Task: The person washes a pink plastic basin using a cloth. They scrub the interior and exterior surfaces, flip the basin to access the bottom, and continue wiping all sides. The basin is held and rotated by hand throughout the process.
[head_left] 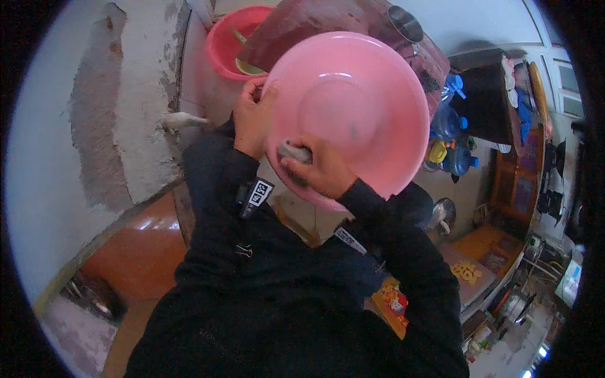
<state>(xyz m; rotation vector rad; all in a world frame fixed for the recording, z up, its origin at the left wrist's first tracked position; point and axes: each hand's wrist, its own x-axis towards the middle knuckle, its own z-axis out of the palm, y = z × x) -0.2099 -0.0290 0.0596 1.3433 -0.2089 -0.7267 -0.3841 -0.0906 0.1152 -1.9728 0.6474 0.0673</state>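
- Pink plastic, glossy: that's the basin (362, 94), wide and round, in front of me over my knees, opening facing my head. Whether it rests on my legs or only hangs from my grip, can't tell.
- Left hand (253, 123): clamped on the basin's left rim, fingers bent over the edge. Probably there to stop it turning or sliding.
- Right hand (324, 167): closed round a grey pad (295, 152), thumb and fingers on either side, at the lower-left inner wall. Likely pinched so one face stays free for the wall. Pad is soft-looking, lumpy; cloth or scourer, can't tell.
- Hands near each other, not touching. Left end of the basin sits between them, so I'd guess the hold works against the pad's push.
- Basin looks: even pink, rolled rim, faint ring on the bottom, bright glare streak toward the far side, small grey smudge near the middle. Dirt or shadow, unclear. No water I can make out.
- Beyond it: dark red worktop (296, 31) carrying a metal cup (405, 25). Basin overlaps it in view; contact not clear.
- Red basin (220, 41) off the worktop's left end, something green inside.
- Clear plastic bottles (446, 123), blue caps, grouped right, probably parked out of the way.
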